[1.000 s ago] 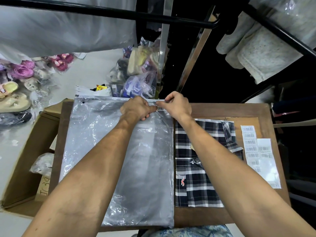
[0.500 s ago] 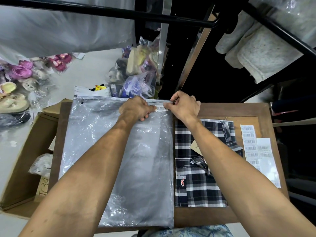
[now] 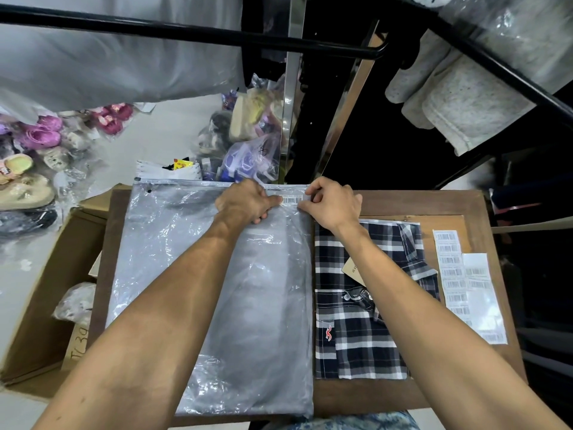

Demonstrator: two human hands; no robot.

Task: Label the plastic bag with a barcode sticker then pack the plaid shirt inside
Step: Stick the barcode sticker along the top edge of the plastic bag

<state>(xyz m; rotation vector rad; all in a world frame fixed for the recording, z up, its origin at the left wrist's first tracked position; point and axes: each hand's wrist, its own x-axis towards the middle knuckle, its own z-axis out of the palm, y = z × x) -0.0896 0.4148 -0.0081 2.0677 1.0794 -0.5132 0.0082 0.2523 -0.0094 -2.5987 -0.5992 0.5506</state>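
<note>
- Two hands meet at the far right corner of the plastic bag [image 3: 217, 290], which lies flat on the wooden table [image 3: 434, 203] with its long axis running away from the person and its zip edge at the far side.
- Left hand [image 3: 245, 203] is curled knuckles-up on the bag's top strip, its fingers pressing down at the left end of the barcode sticker [image 3: 292, 200]; it holds nothing that I can see, only pins film and label.
- Right hand [image 3: 333, 203] is bent in a loose pinch at the sticker's right end, right on the bag's corner; whether it grips the label, the film edge or both I cannot tell.
- Between the two thumbs the sticker lies crosswise, along the zip edge, and looks mostly stuck down.
- Just right of the bag, edge beside edge, the folded plaid shirt [image 3: 356, 336] lies under the right forearm, long axis parallel to the bag's.
- So the right hand is nearer the shirt; I'd judge it must travel leftward and enter through the far opening.
- Beyond the shirt, a sheet of spare barcode labels [image 3: 465, 280] lies on the table.
</note>
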